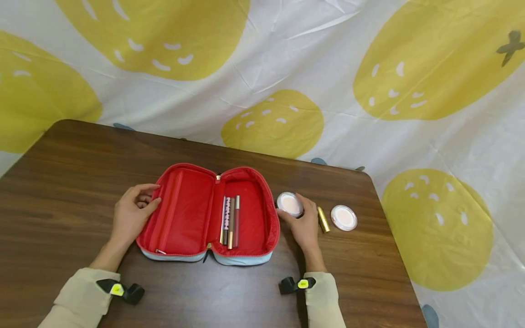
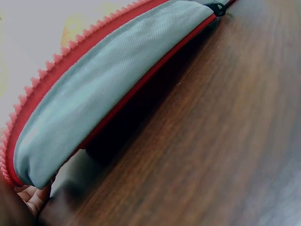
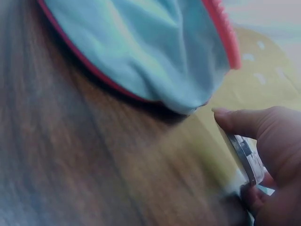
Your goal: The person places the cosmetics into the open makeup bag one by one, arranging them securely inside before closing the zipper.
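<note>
An unzipped cosmetic bag (image 1: pixel 190 207) lies spread flat, red inside and pale blue outside. My left hand (image 1: pixel 129 214) grips the outer edge of its left half; in the left wrist view that pale blue side (image 2: pixel 103 80) is tilted up off the wood. Several slim makeup pencils (image 1: pixel 231 223) rest side by side in the right half. Just beyond the bag's right rim, my right hand (image 1: pixel 305 225) holds a round powder compact (image 1: pixel 289 203) between thumb and fingers. The right wrist view shows this compact (image 3: pixel 244 157) edge-on, tipped beside the bag's corner.
Right of my right hand, a gold lipstick tube (image 1: pixel 323 219) and a second round compact (image 1: pixel 344 217) lie on the dark wooden table (image 1: pixel 369 269). A white curtain (image 1: pixel 340 150) with yellow fruit prints hangs behind the table's back and right edges.
</note>
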`<state>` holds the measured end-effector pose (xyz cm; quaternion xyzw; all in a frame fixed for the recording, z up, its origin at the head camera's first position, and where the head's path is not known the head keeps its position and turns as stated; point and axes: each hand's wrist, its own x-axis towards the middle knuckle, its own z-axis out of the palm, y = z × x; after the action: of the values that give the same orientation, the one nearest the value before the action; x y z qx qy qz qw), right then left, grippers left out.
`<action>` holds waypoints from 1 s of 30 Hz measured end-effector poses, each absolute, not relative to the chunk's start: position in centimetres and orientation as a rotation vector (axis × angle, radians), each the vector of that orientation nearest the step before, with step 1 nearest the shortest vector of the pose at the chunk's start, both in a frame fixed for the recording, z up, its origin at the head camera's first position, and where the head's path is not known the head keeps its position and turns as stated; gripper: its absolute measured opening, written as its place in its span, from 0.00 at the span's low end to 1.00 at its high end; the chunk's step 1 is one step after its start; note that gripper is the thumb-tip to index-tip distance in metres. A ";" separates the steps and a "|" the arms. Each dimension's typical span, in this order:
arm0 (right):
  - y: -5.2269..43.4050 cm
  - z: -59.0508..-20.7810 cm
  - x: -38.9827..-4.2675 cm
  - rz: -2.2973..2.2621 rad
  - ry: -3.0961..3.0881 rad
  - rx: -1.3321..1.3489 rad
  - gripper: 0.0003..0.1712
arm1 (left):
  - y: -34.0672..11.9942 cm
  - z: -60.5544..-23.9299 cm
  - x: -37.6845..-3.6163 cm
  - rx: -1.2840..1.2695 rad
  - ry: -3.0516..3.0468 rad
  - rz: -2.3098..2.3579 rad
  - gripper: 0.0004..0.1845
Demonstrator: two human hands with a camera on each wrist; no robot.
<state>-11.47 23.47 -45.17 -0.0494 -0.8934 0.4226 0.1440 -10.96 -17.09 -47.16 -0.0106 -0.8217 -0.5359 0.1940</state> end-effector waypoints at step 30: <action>21.8 -41.1 -10.3 1.232 -2.465 -0.010 0.38 | -17.1 -47.3 -11.1 -0.032 -2.296 -1.502 0.16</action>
<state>-10.31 21.83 -41.07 -0.0036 -0.8778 0.4389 0.1918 -11.07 -17.15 -47.27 -0.0114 -0.8202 -0.5366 0.1978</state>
